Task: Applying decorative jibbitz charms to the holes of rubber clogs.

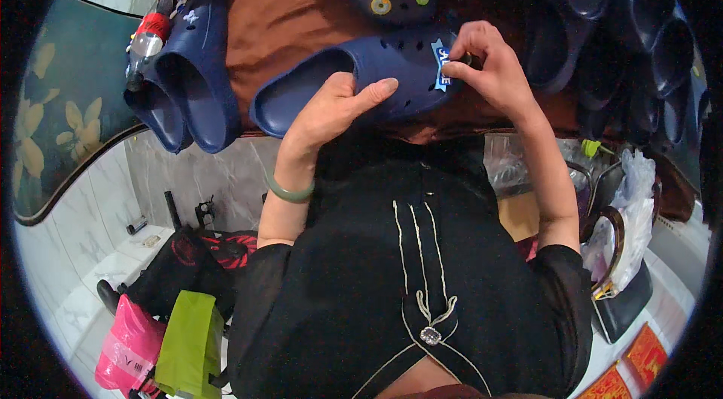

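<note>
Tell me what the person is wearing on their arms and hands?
Both hands, the left hand and right hand, are bare, with no gloves. The left wrist has a smooth pale green bangle. Black sleeves stop around the elbows, part of a black top with thin pale trim lines.

The scene is viewed from a single head-worn fisheye camera, aimed steeply downward and close over the brown-covered surface (286, 15); straight edges are bent near the rim.
</note>
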The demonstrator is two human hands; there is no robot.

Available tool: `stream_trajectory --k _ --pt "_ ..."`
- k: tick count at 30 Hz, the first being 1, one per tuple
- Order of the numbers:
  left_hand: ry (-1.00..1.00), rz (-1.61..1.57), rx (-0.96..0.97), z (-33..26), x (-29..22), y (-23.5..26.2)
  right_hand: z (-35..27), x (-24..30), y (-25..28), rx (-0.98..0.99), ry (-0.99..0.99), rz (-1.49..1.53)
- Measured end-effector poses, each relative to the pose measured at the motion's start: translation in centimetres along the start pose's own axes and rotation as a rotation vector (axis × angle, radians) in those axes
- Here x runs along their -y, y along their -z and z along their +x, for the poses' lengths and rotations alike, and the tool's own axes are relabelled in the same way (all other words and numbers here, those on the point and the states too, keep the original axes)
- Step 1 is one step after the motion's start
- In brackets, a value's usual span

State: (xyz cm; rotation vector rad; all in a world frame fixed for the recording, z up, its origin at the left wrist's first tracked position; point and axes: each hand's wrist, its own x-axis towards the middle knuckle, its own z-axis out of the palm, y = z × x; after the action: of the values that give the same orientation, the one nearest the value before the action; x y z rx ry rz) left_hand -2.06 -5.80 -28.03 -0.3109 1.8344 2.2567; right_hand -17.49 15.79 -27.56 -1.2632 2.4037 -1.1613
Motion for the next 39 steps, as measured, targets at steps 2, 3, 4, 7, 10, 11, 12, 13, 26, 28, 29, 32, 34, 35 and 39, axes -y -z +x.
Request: stream_trajectory --k 2,3,4,7,10,11,12,13,26,28,29,32,34,35,39 --pt "0.012 -0.016 0.010 -0.2 0.2 0.0 0.3 -0.1 -0.1 0.005 -0.149 0.087" --pt "0.028 -0.033 0.016 -0.3 0.4 0.0 0.4 -0.1 -0.1 0.088 -0.286 0.197" --pt "0.026 -0.032 0.022 -0.4 0.4 -0.1 0.4 -0.1 -0.1 0.169 -0.419 0.306" --pt "-0.002 -0.075 0.021 -1.0 0.3 -0.6 0.1 0.6 -0.8 0.191 -0.373 0.272" --pt "0.012 -0.064 0.021 -1.4 0.2 -0.7 0.2 1.2 -1.2 0.172 -0.390 0.204" --pt "0.008 -0.065 0.020 -1.3 0.1 -0.8 0.4 0.9 -1.2 0.170 -0.392 0.204" --pt "0.009 -0.068 0.021 -1.2 0.1 -0.9 0.4 0.4 -1.5 0.181 -0.422 0.266" --pt "0.007 -0.066 0.023 -0.8 0.3 -0.5 1.0 0.1 -1.4 0.190 -0.443 0.324" --pt "0.131 0.364 -0.098 0.0 -1.9 0.4 -2.0 -2.5 1.3 -0.164 -0.068 0.071" --pt "-0.015 0.259 -0.099 -0.9 -3.0 -0.6 -3.9 -3.1 -1.3 -0.245 0.049 -0.003" --pt "-0.105 0.067 -0.033 -0.8 -1.3 -0.4 -4.6 -3.4 -1.8 -0.232 0.053 0.018" --pt "0.000 -0.077 0.056 -1.9 -1.1 -0.9 -6.2 -2.4 -2.6 -0.263 -0.005 -0.123" --pt "0.010 -0.064 0.055 -2.0 -0.9 -1.0 -6.3 -1.9 -2.3 -0.243 0.010 -0.139" --pt "-0.011 -0.078 0.029 -1.9 -0.9 -1.3 -6.2 -2.0 -2.2 -0.227 0.010 -0.127" --pt "-0.001 -0.003 -0.010 -0.1 0.4 -1.6 -6.0 -2.3 -1.7 -0.207 0.035 -0.160"
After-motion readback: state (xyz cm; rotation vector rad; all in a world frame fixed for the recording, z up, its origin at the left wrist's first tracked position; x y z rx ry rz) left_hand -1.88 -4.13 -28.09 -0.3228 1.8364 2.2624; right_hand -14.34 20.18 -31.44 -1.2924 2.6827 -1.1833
